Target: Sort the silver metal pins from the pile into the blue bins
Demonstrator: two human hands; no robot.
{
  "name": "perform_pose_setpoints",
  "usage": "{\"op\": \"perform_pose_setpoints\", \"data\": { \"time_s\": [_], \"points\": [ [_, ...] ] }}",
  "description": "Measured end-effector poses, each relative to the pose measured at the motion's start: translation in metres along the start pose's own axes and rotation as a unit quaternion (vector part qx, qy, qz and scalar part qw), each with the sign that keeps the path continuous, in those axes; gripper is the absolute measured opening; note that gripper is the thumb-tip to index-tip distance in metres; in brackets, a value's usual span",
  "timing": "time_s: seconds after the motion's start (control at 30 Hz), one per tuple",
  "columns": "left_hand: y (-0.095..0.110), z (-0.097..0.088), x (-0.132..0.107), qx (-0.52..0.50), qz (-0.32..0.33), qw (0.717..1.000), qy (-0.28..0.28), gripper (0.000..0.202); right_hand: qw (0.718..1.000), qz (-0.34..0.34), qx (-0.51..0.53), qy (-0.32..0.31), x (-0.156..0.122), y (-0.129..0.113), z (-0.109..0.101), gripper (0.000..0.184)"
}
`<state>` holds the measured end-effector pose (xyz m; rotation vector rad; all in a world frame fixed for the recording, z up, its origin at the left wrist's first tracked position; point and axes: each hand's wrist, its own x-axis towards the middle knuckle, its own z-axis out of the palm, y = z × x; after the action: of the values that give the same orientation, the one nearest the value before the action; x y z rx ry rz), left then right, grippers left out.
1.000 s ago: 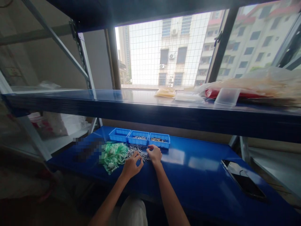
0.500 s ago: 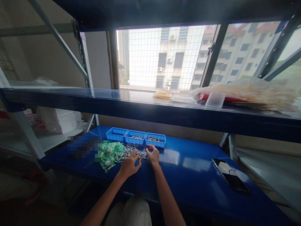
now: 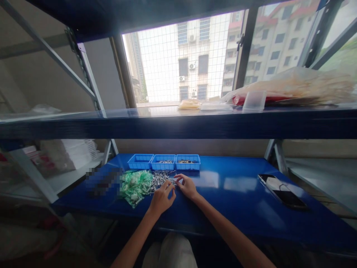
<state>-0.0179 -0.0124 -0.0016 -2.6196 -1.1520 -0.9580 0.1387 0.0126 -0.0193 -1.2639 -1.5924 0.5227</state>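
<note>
A loose pile of thin silvery metal pins [image 3: 160,179], perhaps nails or screws, lies on the blue table. Over its near right edge my left hand [image 3: 162,197] is curled, thumb and forefinger brought together; whatever is between them is too small to make out. Close beside it, my right hand [image 3: 187,186] reaches in from the right with bent fingers, its fingertips at the pile's right edge in a pinch. What they grip cannot be made out. Left of the pins is a heap of green plastic bags [image 3: 135,186], touching the pile.
Behind the pile stand three blue trays in a row: the left tray [image 3: 140,162] shows no pins, while the middle tray [image 3: 163,162] and right tray [image 3: 187,162] hold some. A phone [image 3: 281,191] lies at right. The blue shelf beam [image 3: 178,126] crosses above the table.
The view has shifted and tilted. My right hand has come down from beside the right tray to the pile's edge, nearer my left hand, its forearm slanting more to the right.
</note>
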Motion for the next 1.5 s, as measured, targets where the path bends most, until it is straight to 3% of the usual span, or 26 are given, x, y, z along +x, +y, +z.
{"op": "perform_pose_setpoints", "data": {
  "time_s": [0.1,0.27,0.37,0.47,0.63,0.77,0.9,1.03,1.33,1.5],
  "points": [
    [-0.001,0.002,0.001,-0.001,0.007,1.0,0.022,0.014,0.998,0.023,0.047,0.035,-0.001,-0.002,0.001,0.026],
    [-0.006,-0.001,0.003,-0.04,-0.044,0.996,0.061,0.017,0.972,0.101,0.164,0.132,-0.001,-0.004,-0.001,0.041],
    [-0.01,-0.002,0.002,-0.049,-0.051,0.994,0.088,0.018,0.973,0.088,0.184,0.111,-0.002,-0.005,-0.002,0.04],
    [-0.015,0.003,0.006,-0.023,-0.018,0.996,0.086,0.018,0.98,0.069,0.159,0.092,0.001,-0.004,0.0,0.035],
    [-0.028,0.027,0.042,0.048,0.073,0.991,0.101,0.021,0.983,0.085,0.071,0.145,0.015,0.001,0.002,0.026],
    [-0.034,0.04,0.065,0.049,0.011,0.994,0.102,0.022,0.979,0.09,0.059,0.174,0.022,0.003,0.003,0.025],
    [-0.035,0.034,0.059,0.009,-0.033,0.994,0.103,0.02,0.986,0.049,0.074,0.143,0.025,0.002,0.002,0.028],
    [-0.037,0.027,0.052,-0.026,-0.059,0.994,0.092,0.022,0.984,0.067,0.09,0.137,0.026,0.006,-0.001,0.035],
    [-0.028,0.024,0.056,-0.088,-0.036,0.993,0.07,0.021,0.967,0.13,0.16,0.147,0.032,0.025,0.0,0.054],
    [-0.029,0.026,0.053,-0.101,-0.026,0.992,0.069,0.02,0.975,0.123,0.1,0.154,0.034,0.026,0.005,0.049]
  ]
}}
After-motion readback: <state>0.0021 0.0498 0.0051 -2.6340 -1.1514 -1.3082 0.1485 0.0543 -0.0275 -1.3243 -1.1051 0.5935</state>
